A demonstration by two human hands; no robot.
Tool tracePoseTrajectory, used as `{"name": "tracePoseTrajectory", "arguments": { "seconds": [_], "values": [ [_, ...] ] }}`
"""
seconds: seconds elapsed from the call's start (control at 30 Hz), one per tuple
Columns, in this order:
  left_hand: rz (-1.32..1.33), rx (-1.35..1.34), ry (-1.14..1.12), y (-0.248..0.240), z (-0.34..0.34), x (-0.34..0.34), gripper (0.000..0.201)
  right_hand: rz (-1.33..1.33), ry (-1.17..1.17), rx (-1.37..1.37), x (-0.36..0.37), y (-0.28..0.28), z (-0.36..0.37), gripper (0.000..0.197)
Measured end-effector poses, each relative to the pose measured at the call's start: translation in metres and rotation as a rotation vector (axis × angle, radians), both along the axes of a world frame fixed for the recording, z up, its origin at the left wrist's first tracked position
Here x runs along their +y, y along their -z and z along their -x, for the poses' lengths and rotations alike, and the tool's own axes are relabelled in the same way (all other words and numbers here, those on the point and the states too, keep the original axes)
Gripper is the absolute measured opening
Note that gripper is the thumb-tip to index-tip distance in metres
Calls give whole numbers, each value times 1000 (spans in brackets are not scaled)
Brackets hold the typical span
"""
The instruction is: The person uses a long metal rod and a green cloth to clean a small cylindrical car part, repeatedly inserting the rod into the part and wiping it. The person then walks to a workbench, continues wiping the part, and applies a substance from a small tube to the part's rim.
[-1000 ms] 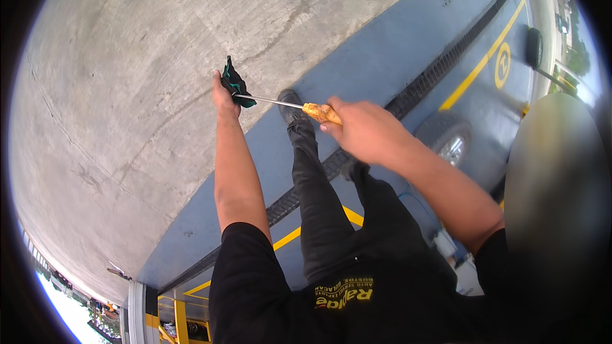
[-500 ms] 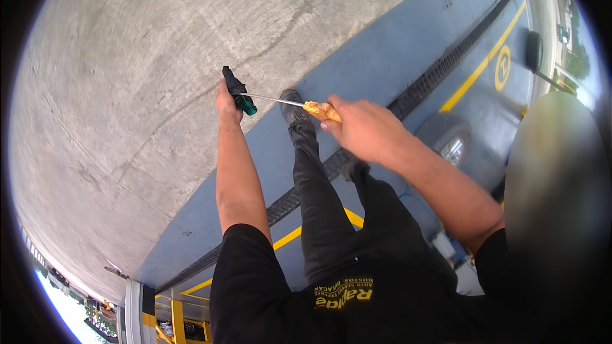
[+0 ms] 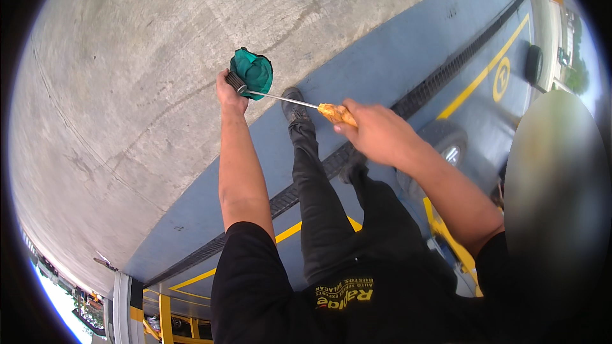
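My left hand [image 3: 231, 92], out over the concrete, is closed around a small dark ridged cylinder [image 3: 236, 83]. Against it sits a green cloth-like piece [image 3: 252, 70] with a dark edge, bowl-shaped and opened out; what joins the two is hidden. My right hand [image 3: 376, 129] grips the worn orange-yellow handle of a screwdriver [image 3: 331, 113]. Its long thin metal shaft runs left to the end of the ridged cylinder. Whether the tip touches or enters the cylinder cannot be made out.
Below are my dark shoe [image 3: 294, 106] and black trousers. A floor grate [image 3: 440, 71] crosses the blue floor [image 3: 382, 51], which has yellow lines. A vehicle wheel [image 3: 451, 154] is at my right. A large blurred grey shape [image 3: 556, 216] blocks the right side. Yellow metal framework [image 3: 166, 318] stands lower left.
The green cloth-like piece has turned and spread open toward me, and the ridged cylinder now shows. My right hand has shifted slightly right with the screwdriver.
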State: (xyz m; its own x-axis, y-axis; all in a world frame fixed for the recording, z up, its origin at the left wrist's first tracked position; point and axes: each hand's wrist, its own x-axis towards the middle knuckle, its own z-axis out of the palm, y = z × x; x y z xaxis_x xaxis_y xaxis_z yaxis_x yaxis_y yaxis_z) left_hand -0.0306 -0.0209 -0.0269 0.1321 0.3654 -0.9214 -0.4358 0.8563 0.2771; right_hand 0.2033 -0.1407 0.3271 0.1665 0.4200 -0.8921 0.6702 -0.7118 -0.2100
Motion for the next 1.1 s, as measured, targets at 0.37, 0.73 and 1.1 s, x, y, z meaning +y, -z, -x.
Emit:
{"name": "tracePoseTrajectory", "arguments": {
  "seconds": [0.37,0.73,1.1],
  "values": [
    [-151,372,212,16,0,-7,47,-39,18,8,0,-3,-2,32],
    [-179,310,186,16,-12,-15,50,-37,25,0,-11,6,-7,32],
    [-39,316,179,11,-14,-22,52,-148,45,5,-21,9,-7,31]
  ]
}}
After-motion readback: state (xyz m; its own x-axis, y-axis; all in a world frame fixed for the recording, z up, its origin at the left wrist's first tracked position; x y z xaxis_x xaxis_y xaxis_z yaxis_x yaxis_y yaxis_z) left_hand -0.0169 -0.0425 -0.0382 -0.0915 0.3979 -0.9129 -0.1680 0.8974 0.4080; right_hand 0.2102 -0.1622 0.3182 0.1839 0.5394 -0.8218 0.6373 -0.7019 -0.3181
